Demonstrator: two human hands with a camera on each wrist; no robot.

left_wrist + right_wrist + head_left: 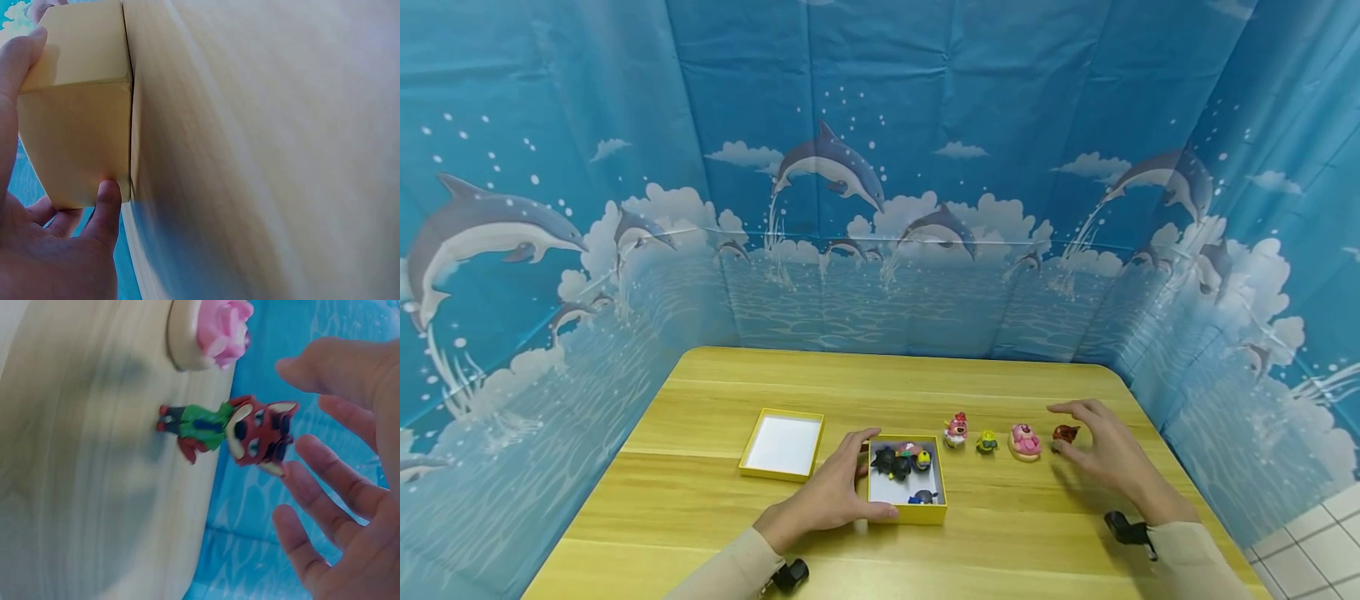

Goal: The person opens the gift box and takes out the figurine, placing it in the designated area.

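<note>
My left hand [831, 492] grips the left side of a yellow open box [910, 515], thumb at the near side and fingers at the far left corner. Inside lie black figurines [891, 463], a small yellow-headed figurine [922, 460] and a grey-and-blue figurine [923, 497]. In the left wrist view the fingers press the outer walls of the box [78, 137]. At the right, my right hand [1105, 454] is spread beside a fox figurine [1065, 433], holding nothing. The right wrist view shows the fox figurine [206, 425] upright in a green shirt, fingertips close around its head.
A pink bear figurine on a tan base [1025, 442], a small yellow-green figurine [987, 442] and a red-and-pink figurine [956, 430] stand in a row right of the box. A yellow lid [782, 446], white inside up, lies left. A dolphin-print curtain [880, 308] surrounds the wooden table [700, 533].
</note>
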